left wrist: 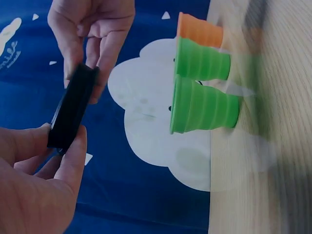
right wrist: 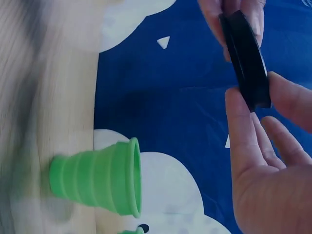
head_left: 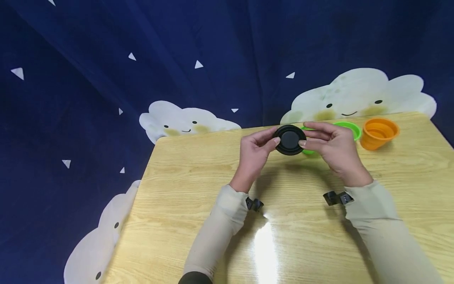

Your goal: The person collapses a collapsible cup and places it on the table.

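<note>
A flat black collapsed folding cup is held up above the table between both hands. My left hand pinches its left edge between thumb and fingers. On the opposite edge, my right hand grips with thumb and fingertips. Seen edge-on in the left wrist view, the black cup is a thin disc. Behind the right hand stand two extended green folding cups, partly hidden in the head view; the nearer green cup and the other green cup show their ribbed sides in the left wrist view.
An extended orange folding cup stands upright to the right of the green ones, near the back of the wooden table. A dark blue curtain with cloud shapes hangs behind the table and along its left side.
</note>
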A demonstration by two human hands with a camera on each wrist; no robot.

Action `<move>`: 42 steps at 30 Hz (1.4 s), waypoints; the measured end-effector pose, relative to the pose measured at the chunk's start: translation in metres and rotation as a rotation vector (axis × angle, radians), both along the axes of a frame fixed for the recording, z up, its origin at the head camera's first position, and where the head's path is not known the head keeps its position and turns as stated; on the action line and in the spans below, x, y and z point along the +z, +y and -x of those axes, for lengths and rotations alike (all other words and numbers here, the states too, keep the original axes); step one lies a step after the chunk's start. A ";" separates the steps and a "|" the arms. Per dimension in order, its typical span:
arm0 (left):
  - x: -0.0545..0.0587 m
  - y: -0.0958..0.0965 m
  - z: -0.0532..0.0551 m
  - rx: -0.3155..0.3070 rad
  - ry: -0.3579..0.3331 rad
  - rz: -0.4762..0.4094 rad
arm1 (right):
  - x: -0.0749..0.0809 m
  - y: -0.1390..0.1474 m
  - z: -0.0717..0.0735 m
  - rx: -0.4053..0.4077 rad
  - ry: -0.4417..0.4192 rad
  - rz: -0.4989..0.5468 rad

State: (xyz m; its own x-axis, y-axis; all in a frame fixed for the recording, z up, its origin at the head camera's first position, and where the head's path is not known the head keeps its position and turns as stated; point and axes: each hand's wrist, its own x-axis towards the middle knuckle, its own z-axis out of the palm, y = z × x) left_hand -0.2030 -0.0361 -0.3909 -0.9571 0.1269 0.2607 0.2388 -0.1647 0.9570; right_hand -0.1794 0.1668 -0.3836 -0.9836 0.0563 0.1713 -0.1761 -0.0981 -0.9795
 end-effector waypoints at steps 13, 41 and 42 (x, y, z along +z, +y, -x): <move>-0.001 0.000 0.003 0.017 0.044 0.123 | 0.005 -0.001 -0.001 -0.024 0.033 -0.441; -0.002 -0.010 0.008 -0.228 -0.516 -0.123 | 0.004 -0.005 0.001 -0.140 0.155 -0.468; -0.002 -0.010 0.008 -0.226 -0.512 -0.127 | 0.005 -0.005 0.001 -0.142 0.156 -0.469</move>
